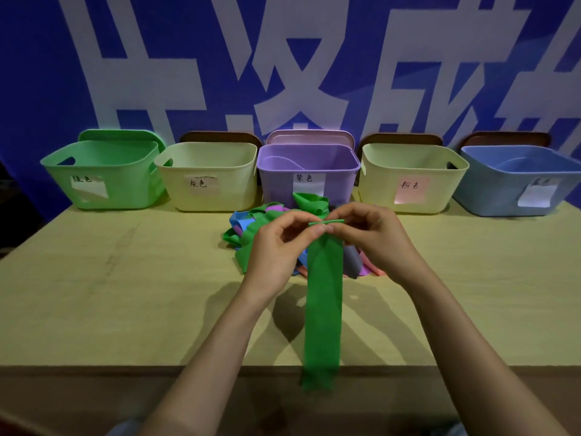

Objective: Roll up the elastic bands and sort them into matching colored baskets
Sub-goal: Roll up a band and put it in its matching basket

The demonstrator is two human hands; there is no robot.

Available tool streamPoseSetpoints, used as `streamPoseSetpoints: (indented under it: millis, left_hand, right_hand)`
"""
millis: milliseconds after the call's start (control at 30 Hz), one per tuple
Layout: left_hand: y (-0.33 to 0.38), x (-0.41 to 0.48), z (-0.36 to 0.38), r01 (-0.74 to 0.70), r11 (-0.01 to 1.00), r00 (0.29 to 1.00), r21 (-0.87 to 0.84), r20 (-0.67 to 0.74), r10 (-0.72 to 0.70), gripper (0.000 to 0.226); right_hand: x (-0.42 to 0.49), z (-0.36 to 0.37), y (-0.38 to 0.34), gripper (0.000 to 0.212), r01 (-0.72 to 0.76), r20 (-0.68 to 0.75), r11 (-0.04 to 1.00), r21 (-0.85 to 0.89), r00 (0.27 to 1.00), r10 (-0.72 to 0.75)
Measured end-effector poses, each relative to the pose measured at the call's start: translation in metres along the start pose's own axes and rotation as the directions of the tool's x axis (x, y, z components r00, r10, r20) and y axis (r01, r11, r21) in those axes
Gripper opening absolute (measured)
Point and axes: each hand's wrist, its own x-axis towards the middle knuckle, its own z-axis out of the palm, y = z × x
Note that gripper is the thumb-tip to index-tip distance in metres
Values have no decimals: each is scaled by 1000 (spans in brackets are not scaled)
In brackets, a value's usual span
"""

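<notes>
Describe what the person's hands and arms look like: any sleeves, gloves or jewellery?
The left hand and right hand wear no gloves, rings or watch. The left forearm and right forearm are uncovered. Bluish cloth at the lower edge may be a sleeve.

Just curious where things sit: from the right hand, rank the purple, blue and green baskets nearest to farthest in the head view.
1. purple basket, middle of the row, just beyond the right hand.
2. blue basket, far right.
3. green basket, far left.

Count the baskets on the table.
5, in one row at the back, left to right: green basket, pale yellow basket, purple basket, second pale yellow basket, blue basket. None looks hidden.
</notes>
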Motion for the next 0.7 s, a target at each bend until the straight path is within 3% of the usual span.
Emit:
streamPoseSetpoints:
  millis: [167, 367, 500, 600, 700]
  left_hand:
    - [5, 9, -1, -11, 1000, 1000, -5, -5, 11, 17]
    - [7, 18, 2, 140, 985, 990, -105, 39, -137, 4]
    - [10, 21, 0, 224, 965, 974, -136, 57, -219, 33]
    - [9, 24, 0, 212, 964, 977, -160, 46, -207, 27]
    - [8, 26, 2, 190, 966, 982, -173, 53, -184, 19]
  right_hand:
    - [-3, -4, -10, 18, 7, 21, 999, 38, 1000, -8]
    - [1, 7, -7, 20, 108, -157, 990, -88, 980, -121]
    - [5, 7, -5, 26, 174, -158, 959, -222, 965, -211]
    - [8, 7, -7, 23, 173, -140, 956, -235, 968, -209]
    - [10, 4, -10, 19, 92, -108, 980, -176, 988, -112]
